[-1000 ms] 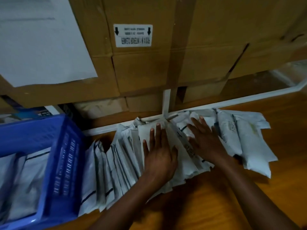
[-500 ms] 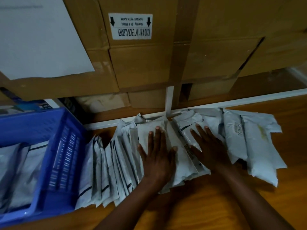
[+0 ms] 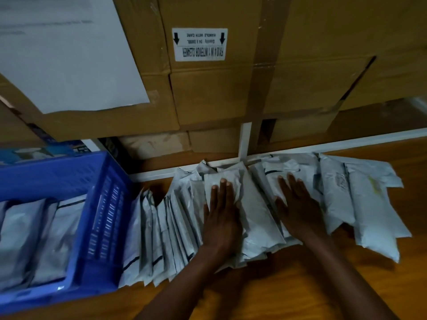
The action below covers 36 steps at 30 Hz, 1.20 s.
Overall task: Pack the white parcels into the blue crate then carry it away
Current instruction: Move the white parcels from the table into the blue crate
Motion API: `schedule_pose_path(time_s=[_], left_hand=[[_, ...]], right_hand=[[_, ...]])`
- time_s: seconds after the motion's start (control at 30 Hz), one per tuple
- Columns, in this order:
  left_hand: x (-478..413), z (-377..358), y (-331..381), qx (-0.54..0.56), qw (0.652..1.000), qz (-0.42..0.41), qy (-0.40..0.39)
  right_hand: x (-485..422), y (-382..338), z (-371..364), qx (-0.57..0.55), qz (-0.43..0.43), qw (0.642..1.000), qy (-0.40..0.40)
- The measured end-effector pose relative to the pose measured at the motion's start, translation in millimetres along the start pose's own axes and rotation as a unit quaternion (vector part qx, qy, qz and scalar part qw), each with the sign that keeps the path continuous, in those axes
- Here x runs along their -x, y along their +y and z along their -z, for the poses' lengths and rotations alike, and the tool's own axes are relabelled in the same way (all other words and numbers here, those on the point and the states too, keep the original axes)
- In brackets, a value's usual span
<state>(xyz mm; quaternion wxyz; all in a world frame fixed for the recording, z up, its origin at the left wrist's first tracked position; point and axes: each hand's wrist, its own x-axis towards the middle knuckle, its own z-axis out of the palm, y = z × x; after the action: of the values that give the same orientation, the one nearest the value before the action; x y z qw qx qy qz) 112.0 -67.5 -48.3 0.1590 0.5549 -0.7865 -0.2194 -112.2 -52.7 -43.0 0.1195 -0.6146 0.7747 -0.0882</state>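
Note:
A row of several white parcels (image 3: 256, 215) lies fanned across the wooden surface, leaning against each other from the crate to the right. My left hand (image 3: 221, 215) rests flat on the middle parcels, fingers together. My right hand (image 3: 298, 209) lies flat on the parcels just to the right, fingers slightly spread. Neither hand grips anything. The blue crate (image 3: 104, 215) stands at the left and holds a few white parcels (image 3: 46, 239) inside.
Stacked cardboard boxes (image 3: 231, 93) rise right behind the parcels, one with a white label (image 3: 199, 44) and one with a large white sheet (image 3: 67, 51). A white frame rail (image 3: 346, 144) runs along the back. Bare wooden surface (image 3: 288, 285) lies in front.
Both hands stay flat on the parcels and have shifted only slightly. The view has tilted a little, bringing the crate and boxes lower and nearer in the frame.

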Motion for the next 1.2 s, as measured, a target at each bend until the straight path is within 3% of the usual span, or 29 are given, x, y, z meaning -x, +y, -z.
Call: schedule_pose_path(time_s=[0.23,0.47,0.67,0.8,0.93,1.2], left_hand=[[-7.4,27.5,4.4,0.01,1.0,0.012,-0.018],[0.6,118.9,-1.3,-0.025,0.997,-0.035,0.067],[38.2,226.6,-81.1,-0.079,0.986,-0.047,0.141],[75.5,297.1,-170.2,-0.12,0.975,-0.032,0.184],[122.3,358.5,-261.8,-0.157,0.971,0.015,0.179],[166.0,411.2,-438.6,-0.206,0.969,0.113,0.071]], right_hand=[[8.0,-37.9,44.7,-0.026,0.005,0.992,0.12],[27.5,-124.4,82.3,-0.048,0.056,0.98,0.187],[52.4,-248.1,74.7,-0.135,0.146,0.957,0.21],[70.9,-355.6,56.6,-0.145,0.207,0.948,0.192],[94.1,-474.0,23.2,-0.157,0.234,0.946,0.159],[112.1,-649.9,-79.9,-0.173,0.238,0.955,-0.045]])
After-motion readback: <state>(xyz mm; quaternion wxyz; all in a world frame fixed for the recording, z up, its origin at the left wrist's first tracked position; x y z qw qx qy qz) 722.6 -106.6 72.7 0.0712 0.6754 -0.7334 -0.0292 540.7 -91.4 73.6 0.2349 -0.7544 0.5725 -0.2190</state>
